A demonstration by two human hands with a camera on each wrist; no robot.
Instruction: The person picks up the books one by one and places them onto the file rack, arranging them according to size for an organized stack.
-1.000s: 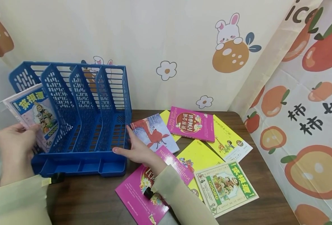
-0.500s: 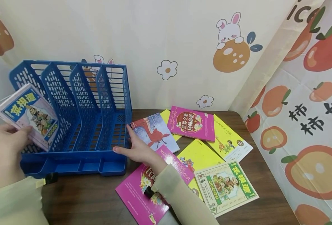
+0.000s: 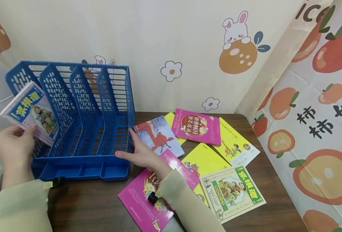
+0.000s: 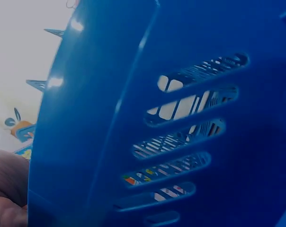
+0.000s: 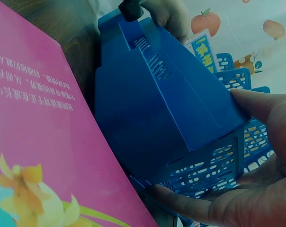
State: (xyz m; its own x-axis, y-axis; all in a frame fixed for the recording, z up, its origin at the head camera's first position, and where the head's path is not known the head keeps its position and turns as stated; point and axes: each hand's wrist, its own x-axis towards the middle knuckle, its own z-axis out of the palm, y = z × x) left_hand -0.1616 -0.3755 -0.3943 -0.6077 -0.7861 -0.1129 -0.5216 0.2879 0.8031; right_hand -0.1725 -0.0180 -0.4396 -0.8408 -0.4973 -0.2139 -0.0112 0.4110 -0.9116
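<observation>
Compared with 0.5 s ago, the left hand (image 3: 14, 145) sits further right, and the pale-pink rectangular paper-covered book (image 3: 44, 119) it pinches is deeper in the leftmost of 4 compartments of the blue plastic slotted rack (image 3: 83, 159). The right hand (image 3: 143, 155) stays at the rack's right side, fingers spread and fairly straight, touching it. The right wrist view shows fingers along the perforated side wall, hidden from the head view; the left wrist view shows the opposite outer wall's rounded slots. The book is tilted, its cover bearing a blue panel with yellow characters above small figures.
</observation>
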